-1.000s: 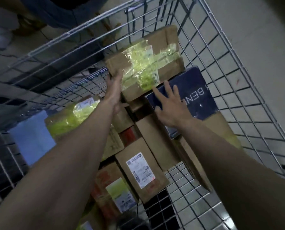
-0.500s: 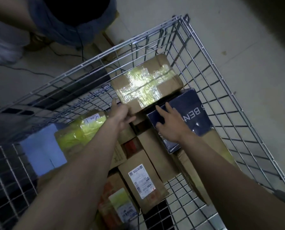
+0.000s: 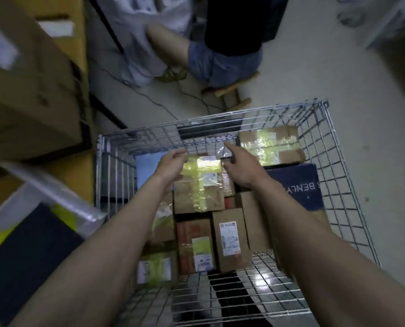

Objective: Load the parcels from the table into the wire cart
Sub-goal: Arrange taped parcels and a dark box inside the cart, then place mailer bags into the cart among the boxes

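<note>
Both hands work inside the silver wire cart [image 3: 333, 147], already part-filled with parcels. The left hand [image 3: 170, 165], fingers loosely curled, holds nothing; the right hand [image 3: 240, 168], fingers extended, also holds nothing. Between them lies the brown cardboard parcel banded with yellow tape [image 3: 199, 187], with 1 dark blue printed box [image 3: 298, 185] to the right. Judged step: settling the taped parcel. Press it flat and square against its neighbours, leaving no gaps.

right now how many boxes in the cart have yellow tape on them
4 visible: far right corner, middle between the hands, left side under the left forearm, near left corner. More may be hidden underneath.
</note>
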